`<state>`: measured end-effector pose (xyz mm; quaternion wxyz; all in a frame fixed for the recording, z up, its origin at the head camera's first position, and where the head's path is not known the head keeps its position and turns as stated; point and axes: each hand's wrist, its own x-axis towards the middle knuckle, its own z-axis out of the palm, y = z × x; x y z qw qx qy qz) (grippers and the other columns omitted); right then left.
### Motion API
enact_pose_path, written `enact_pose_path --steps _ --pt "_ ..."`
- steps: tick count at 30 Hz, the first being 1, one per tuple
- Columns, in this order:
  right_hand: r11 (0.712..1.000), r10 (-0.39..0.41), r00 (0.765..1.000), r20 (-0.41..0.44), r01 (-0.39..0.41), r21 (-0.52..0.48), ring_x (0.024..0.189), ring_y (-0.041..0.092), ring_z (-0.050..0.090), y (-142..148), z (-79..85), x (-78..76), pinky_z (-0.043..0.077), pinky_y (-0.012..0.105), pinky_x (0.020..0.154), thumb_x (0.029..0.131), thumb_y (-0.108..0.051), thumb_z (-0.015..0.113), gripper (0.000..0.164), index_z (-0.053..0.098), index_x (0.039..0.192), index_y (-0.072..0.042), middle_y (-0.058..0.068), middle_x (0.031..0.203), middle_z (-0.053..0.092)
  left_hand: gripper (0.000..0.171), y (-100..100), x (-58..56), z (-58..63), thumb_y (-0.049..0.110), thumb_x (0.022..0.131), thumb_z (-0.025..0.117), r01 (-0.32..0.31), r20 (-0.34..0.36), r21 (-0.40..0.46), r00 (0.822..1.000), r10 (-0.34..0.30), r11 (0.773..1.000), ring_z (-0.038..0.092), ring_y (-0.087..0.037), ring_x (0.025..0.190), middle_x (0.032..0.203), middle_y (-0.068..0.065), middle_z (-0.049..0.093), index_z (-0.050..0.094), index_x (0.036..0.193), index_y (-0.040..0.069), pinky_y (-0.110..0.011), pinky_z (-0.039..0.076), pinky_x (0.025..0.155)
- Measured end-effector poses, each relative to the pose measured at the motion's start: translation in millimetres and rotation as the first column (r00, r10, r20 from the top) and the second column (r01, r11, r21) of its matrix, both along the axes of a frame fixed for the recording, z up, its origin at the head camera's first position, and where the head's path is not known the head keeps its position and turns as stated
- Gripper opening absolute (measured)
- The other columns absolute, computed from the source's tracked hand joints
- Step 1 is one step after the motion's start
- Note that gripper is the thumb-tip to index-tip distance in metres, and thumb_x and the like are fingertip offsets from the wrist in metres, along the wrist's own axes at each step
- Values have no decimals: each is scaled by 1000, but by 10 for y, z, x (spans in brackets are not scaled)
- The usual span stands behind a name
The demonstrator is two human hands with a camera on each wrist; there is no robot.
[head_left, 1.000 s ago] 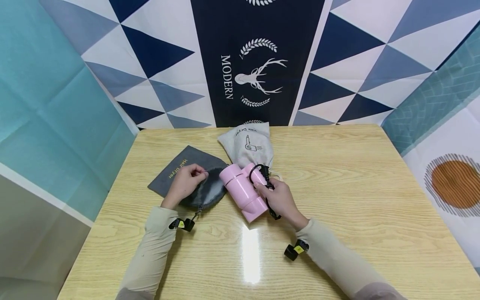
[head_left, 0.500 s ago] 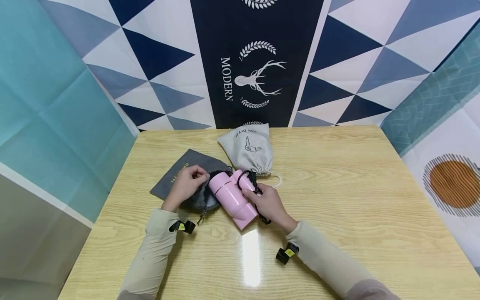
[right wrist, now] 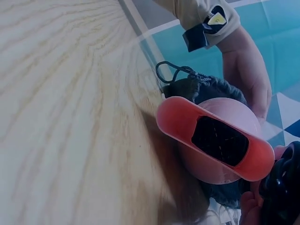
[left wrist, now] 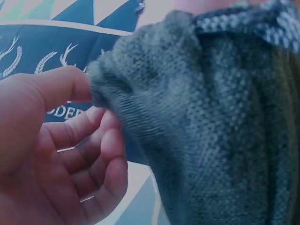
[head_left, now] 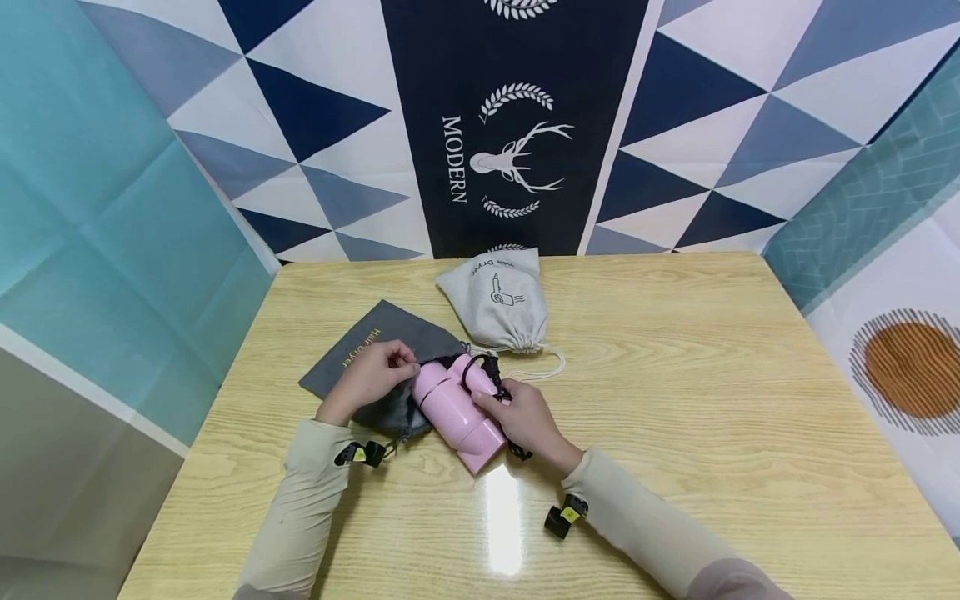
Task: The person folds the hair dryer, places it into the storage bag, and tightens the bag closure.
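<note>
A pink hair dryer (head_left: 456,417) with a folded handle lies tilted at the mouth of a dark grey drawstring bag (head_left: 408,319), its rear end inside the opening. My left hand (head_left: 377,375) pinches the bag's rim between thumb and fingers; the left wrist view shows the gathered grey cloth (left wrist: 187,108) close up. My right hand (head_left: 528,421) grips the dryer's handle together with its bundled black cord (head_left: 491,367). In the right wrist view the dryer's flat pink nozzle (right wrist: 215,138) faces the camera, with the bag behind it.
A light grey drawstring bag (head_left: 498,300) printed with a hair dryer lies at the back of the wooden table (head_left: 675,375), its white cord trailing right. A patterned cloth backdrop (head_left: 517,125) stands behind the table's far edge.
My right hand has carried the hair dryer left and toward me, and its rear end has entered the dark bag's mouth. The left hand keeps its pinch on the rim.
</note>
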<state>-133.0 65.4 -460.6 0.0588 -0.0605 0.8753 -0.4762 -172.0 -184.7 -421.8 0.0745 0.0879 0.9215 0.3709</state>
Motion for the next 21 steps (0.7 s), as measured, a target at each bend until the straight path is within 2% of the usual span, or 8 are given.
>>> enact_pose_path --steps 5,13,17,21 --pt "1000 4 1000 -11 -4 7 58 14 44 -18 -14 13 38 27 56 88 -34 70 35 54 70 -9 -1 61 42 15 66 -44 9 19 89 67 19 -14 -82 1000 -20 996 56 -15 74 84 -4 63 65 100 10 -26 44 66" --pt "1000 -1 1000 -1 1 17 59 14 45 -32 -30 17 38 27 56 88 -35 70 34 56 72 -9 -1 62 44 13 177 -184 80 19 89 68 56 -28 -156 998 -61 986 57 -15 74 85 -4 65 67 97 9 -27 45 67" --pt "1000 1 1000 6 -1 11 60 14 46 -31 -22 18 39 28 56 88 -35 70 33 58 74 -8 0 63 46 16 234 -275 118 22 90 68 99 0 -227 995 -102 969 60 -16 78 88 -4 67 69 99 9 -31 48 72" --pt "1000 3 1000 4 -3 7 60 13 47 -31 -23 20 39 27 57 88 -34 70 31 59 75 -8 0 64 48 18 310 -364 131 25 89 68 156 16 -303 987 -159 940 64 -17 85 92 -3 70 70 100 11 -36 51 80"
